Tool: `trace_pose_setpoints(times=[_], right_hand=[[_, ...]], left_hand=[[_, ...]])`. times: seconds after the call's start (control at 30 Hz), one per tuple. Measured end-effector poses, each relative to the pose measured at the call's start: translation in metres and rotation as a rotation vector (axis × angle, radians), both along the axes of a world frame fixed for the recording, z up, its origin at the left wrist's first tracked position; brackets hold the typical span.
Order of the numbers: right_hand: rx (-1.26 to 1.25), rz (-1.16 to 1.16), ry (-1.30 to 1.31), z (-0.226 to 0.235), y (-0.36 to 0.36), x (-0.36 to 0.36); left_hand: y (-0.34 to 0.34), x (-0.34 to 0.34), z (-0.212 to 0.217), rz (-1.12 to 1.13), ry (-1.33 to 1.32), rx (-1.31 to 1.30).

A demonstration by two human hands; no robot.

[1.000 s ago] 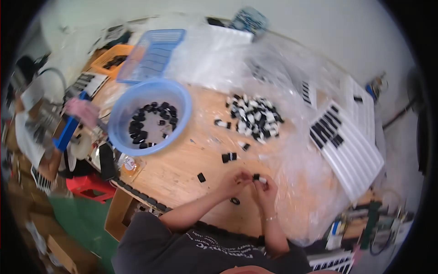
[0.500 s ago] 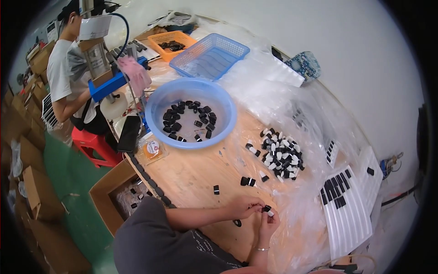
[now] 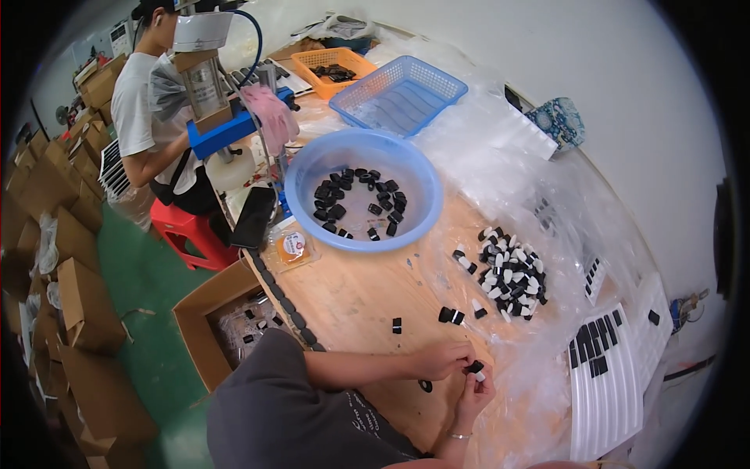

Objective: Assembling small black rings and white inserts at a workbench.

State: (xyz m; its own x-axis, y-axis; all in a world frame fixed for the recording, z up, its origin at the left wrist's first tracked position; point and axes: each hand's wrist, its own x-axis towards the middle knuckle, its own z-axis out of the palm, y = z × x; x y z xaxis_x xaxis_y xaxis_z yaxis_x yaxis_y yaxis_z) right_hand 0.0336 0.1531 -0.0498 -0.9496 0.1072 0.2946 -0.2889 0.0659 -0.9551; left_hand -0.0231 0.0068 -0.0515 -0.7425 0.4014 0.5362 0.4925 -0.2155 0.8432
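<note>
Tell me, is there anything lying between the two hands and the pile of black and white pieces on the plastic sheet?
Almost nothing. The left hand and right hand pinch one small black piece together. Between them and the pile lie only a few loose black pieces on the wooden table.

Bare tabletop [image 3: 367,293] ahead (perhaps strewn)

White wall [image 3: 594,70], green floor [image 3: 141,305], wooden table [image 3: 351,297] (red stool [image 3: 183,227] beside it)
</note>
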Motion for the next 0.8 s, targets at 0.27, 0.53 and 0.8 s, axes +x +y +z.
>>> trace_pose_setpoints(times=[0.27, 0.53, 0.8], right_hand=[[0.035, -0.060, 0.040, -0.006, 0.008, 0.004], [0.093, -0.052, 0.073, -0.005, 0.003, 0.002], [0.043, -0.067, 0.072, -0.002, -0.001, 0.005]], left_hand=[[0.011, 0.007, -0.007, 0.032, -0.037, -0.097], [0.007, 0.011, -0.007, 0.064, -0.140, -0.054], [0.007, 0.007, -0.006, 0.109, 0.062, -0.063]])
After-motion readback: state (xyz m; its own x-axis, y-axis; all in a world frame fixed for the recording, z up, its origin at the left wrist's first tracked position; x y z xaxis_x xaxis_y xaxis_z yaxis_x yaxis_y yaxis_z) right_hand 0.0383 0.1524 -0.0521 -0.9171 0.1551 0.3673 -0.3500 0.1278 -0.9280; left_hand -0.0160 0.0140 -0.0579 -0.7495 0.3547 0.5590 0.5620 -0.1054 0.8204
